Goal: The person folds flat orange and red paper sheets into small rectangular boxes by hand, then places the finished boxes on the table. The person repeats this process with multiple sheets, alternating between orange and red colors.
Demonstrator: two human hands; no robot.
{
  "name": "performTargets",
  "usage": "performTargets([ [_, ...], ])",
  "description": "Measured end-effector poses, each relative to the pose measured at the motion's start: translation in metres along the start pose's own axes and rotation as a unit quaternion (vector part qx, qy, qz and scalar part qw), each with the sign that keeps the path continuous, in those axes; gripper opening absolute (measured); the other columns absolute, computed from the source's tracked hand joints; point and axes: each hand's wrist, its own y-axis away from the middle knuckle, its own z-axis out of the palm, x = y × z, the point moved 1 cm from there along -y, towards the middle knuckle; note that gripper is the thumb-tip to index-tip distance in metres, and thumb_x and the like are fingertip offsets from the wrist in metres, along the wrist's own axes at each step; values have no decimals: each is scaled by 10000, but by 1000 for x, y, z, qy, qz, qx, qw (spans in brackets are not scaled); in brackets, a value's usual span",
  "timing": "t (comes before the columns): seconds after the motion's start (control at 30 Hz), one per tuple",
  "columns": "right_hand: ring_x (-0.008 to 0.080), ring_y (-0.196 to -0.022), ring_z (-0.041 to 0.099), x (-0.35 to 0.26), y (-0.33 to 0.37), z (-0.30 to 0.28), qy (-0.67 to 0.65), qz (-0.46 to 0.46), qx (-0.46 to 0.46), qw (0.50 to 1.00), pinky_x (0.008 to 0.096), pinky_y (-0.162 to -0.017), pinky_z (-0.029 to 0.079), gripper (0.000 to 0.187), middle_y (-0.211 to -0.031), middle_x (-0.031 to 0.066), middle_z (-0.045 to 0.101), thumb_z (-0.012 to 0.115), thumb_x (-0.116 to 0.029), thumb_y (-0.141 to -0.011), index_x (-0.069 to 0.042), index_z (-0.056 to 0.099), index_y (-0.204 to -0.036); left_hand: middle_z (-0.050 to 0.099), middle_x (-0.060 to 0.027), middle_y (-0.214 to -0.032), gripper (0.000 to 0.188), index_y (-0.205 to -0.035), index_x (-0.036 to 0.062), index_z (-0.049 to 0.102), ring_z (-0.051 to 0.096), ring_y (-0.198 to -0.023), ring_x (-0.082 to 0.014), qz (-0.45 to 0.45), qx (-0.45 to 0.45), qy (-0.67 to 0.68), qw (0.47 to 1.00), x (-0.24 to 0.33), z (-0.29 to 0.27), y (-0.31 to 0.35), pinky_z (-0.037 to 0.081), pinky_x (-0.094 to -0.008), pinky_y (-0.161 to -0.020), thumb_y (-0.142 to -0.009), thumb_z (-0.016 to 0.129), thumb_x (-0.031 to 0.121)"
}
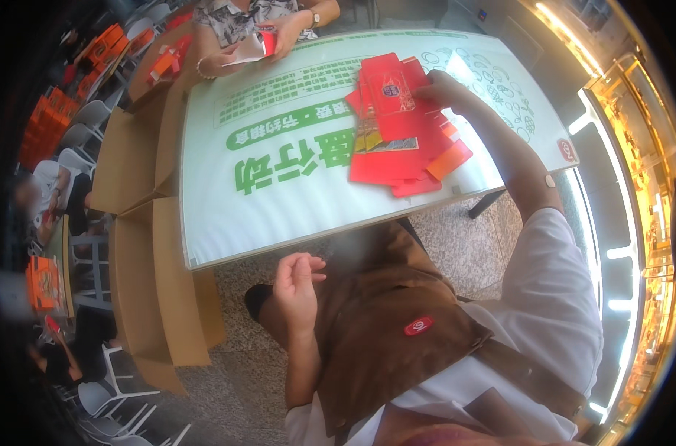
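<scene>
Step in hand looks like picking through the red envelopes [391,111], piled loose and overlapping right of centre on the tabletop [219,223], reaching from close to its near edge toward the far edge. Next move likely calls for pinching a single envelope by its edge without dragging the others. My right hand [448,92] is at the pile's far right side, fingers bent onto the upper envelopes; can't tell if they grip one. My left hand [297,281] is half open off the near edge, fingers loosely curled, nothing visible in it. Cardboard boxes [134,152] stand beyond the left edge.
</scene>
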Motion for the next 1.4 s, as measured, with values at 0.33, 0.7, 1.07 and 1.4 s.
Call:
performTargets([
  [0.33,224,-782,693,-1,4,-14,-136,-50,108,984,313,-614,565,386,-941,158,683,683,-249,-896,67,581,-1093,693,-119,-908,144,-1051,-20,613,695,-816,-181,-1,15,-5,1000,2,-4,1,587,-274,-649,-1022,542,102],
  [0.7,128,-876,621,-121,139,58,-312,-269,-17,911,326,-746,521,286,-947,82,659,682,-233,-955,-11,554,-1082,647,-172,-1196,389,-1389,-33,476,636,-1054,-198,120,-22,-76,990,33,27,-57,534,-333,-910,-1036,530,121],
  [1.07,345,-977,677,-147,181,127,-248,-334,-86,905,407,-819,531,498,-1061,263,656,653,-218,-970,37,426,-1332,543,-212,-1363,579,-1482,-24,271,550,-1244,-235,96,0,99,990,42,5,-56,433,-358,-1053,-994,576,30],
  [1.4,318,-1301,507,-160,208,136,-300,-402,-111,858,385,-1084,395,704,-1418,216,498,593,-262,-1010,-6,227,-1554,487,-166,-1419,986,-1468,-41,318,484,-1325,-252,182,-80,109,974,69,3,-53,407,-394,-1091,-805,793,514],
])
